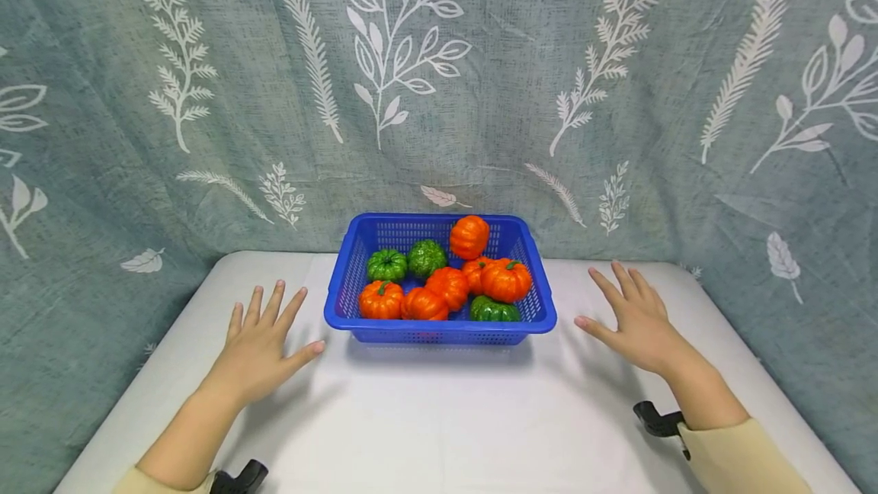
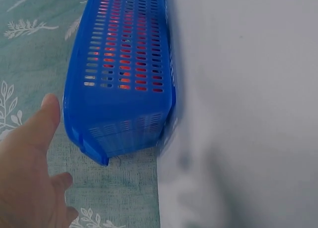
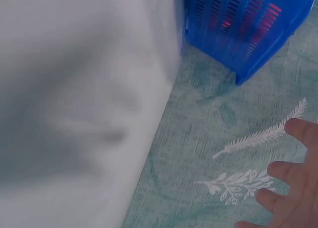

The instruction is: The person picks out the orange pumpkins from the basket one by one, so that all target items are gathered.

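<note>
A blue plastic basket (image 1: pixel 439 332) with slotted walls stands at the back middle of the white table. Inside lie several small orange pumpkins (image 1: pixel 506 280) and a few green ones (image 1: pixel 387 265); one orange pumpkin (image 1: pixel 469 237) sits high against the back wall. To the left of the basket my left hand (image 1: pixel 257 357) hovers with fingers spread, holding nothing. My right hand (image 1: pixel 634 326) is spread likewise on the basket's other side, apart from it. Both wrist views show the basket's outer wall (image 2: pixel 119 104) near the fingers, and red-orange shows through its slots.
The white tabletop (image 1: pixel 439 418) stretches in front of the basket and out to both sides. Behind it hangs a grey-green cloth (image 1: pixel 480 97) printed with white leaves. A black strap mount (image 1: pixel 658 419) sits at the right wrist, another (image 1: pixel 240 477) at the left.
</note>
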A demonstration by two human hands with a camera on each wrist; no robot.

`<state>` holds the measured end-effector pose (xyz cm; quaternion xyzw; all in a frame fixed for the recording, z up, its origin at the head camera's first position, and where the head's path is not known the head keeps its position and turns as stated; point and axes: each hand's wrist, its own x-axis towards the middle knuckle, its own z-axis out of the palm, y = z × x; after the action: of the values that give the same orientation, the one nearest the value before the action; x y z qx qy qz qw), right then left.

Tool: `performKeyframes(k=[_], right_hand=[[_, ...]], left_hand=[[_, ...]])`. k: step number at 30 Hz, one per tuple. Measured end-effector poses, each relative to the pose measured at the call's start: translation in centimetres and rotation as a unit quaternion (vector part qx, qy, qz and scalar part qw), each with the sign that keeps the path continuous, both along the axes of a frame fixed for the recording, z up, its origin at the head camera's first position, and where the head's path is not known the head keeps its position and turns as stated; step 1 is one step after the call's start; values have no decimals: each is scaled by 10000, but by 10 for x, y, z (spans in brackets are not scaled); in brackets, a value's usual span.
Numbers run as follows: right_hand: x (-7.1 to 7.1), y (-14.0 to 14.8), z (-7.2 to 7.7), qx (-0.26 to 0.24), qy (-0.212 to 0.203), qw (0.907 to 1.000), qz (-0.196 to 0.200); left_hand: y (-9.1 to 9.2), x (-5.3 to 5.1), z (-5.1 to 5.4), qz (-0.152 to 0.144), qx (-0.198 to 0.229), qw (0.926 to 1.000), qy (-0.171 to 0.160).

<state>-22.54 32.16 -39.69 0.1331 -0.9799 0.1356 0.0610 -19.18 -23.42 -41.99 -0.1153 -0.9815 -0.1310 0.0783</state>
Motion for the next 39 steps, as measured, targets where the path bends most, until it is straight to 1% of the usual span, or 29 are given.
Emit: performKeyframes(k=[5, 12, 18, 21, 24, 29, 32, 35, 39], right_hand=[[-7, -12, 1, -111, 102, 9998, 112], [-22, -31, -2, -468, 114, 9982, 348], [-35, -46, -2, -752, 121, 9950, 653], [-40, -53, 0, -908, 19, 9931, 736], [-44, -59, 2, -1034, -100, 9914, 791], [-52, -66, 2, -1193, -178, 9893, 819], [-58, -71, 1, -1262, -197, 9884, 820], [-62, -75, 0, -1278, -259, 9881, 810], [-68, -79, 0, -1251, -372, 9885, 768]], left_hand=[[7, -8, -3, -90, 133, 9999, 40], [17, -24, -10, -343, 557, 9978, 141], [21, -35, -16, -456, 951, 9944, 33], [23, -38, -17, -493, 1191, 9916, -53], [25, -41, -18, -542, 1481, 9874, -152], [28, -44, -21, -674, 2015, 9768, -279], [31, -46, -22, -760, 2384, 9675, -374], [33, -47, -23, -820, 2794, 9551, -543], [36, -48, -25, -943, 3328, 9351, -768]])
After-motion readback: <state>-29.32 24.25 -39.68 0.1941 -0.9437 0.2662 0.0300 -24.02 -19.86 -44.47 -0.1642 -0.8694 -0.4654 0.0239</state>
